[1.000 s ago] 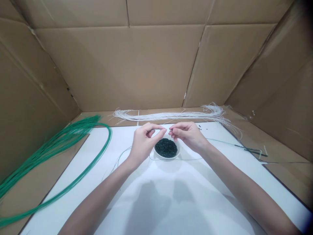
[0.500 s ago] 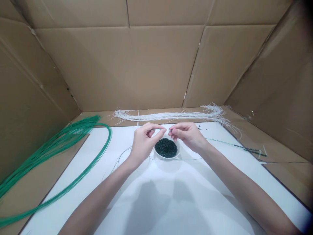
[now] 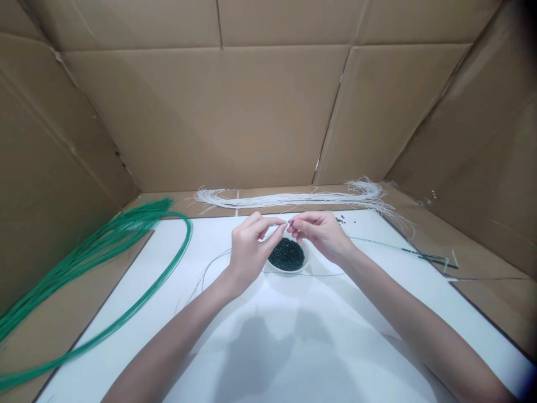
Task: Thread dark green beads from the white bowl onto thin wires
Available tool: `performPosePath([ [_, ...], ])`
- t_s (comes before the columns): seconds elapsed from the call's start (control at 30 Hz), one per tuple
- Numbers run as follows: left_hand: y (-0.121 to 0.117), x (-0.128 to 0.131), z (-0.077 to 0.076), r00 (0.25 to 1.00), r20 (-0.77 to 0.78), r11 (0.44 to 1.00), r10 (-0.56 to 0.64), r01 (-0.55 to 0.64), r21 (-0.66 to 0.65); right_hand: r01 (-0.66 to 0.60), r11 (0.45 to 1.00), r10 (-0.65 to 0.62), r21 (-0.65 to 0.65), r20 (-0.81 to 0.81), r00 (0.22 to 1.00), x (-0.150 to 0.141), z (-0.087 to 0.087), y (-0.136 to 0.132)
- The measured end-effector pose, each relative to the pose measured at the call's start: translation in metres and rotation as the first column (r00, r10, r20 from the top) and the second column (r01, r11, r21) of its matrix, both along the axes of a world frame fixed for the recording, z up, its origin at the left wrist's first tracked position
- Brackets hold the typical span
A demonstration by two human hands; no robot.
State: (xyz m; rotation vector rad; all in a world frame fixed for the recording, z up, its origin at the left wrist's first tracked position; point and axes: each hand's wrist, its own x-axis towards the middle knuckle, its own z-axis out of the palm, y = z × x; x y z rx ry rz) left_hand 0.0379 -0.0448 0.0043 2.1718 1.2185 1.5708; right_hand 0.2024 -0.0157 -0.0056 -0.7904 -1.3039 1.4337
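Moved since the earlier frame: left hand and right hand drawn closer, their fingertips now almost meeting. Each grip: closed pinch on a thin wire, which loops down past the bowl's near side. Item below the hands: white bowl of dark green beads, on a white bench. Also present: a few loose dark beads, bundled white wires beyond the bench edge, looped green wires at left, cardboard walls.
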Motion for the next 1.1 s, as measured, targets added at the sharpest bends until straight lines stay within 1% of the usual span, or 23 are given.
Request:
performPosePath([
  [0.13, 0.0004, 0.0003, -0.0005, 1.000, 0.013, 1.000, -0.020, 0.020, -0.018, 0.009, 1.000, -0.010, 0.014, 0.012, 1.000, -0.0016, 0.0001, -0.0007],
  [0.23, 0.0007, 0.0004, -0.0010, 0.998, 0.044, 0.996, -0.044, 0.047, -0.077, 0.034, 0.999, -0.036, 0.042, 0.040, 0.999, -0.0022, 0.0002, -0.0019],
  [0.33, 0.0014, 0.0005, -0.0015, 0.995, 0.082, 0.989, -0.051, 0.061, -0.132, 0.033, 0.997, -0.038, 0.068, 0.068, 0.997, -0.0022, 0.0005, -0.0036],
  [0.43, 0.0022, 0.0002, -0.0022, 0.993, 0.107, 0.988, -0.041, 0.057, -0.147, 0.017, 0.997, -0.023, 0.080, 0.079, 0.997, -0.0021, 0.0018, -0.0053],
  [0.57, 0.0029, -0.0003, -0.0028, 0.990, 0.131, 0.986, -0.048, 0.068, -0.155, 0.032, 0.995, -0.041, 0.091, 0.100, 0.994, -0.0027, 0.0038, -0.0065],
  [0.8, 0.0042, -0.0002, -0.0022, 0.979, 0.189, 0.964, -0.070, 0.115, -0.239, 0.032, 0.993, -0.044, 0.114, 0.107, 0.993, -0.0026, 0.0034, -0.0059],
  [1.1, 0.0028, -0.0001, -0.0021, 0.979, 0.185, 0.968, -0.082, 0.122, -0.220, 0.065, 0.982, -0.096, 0.175, 0.171, 0.981, -0.0023, 0.0065, -0.0078],
])
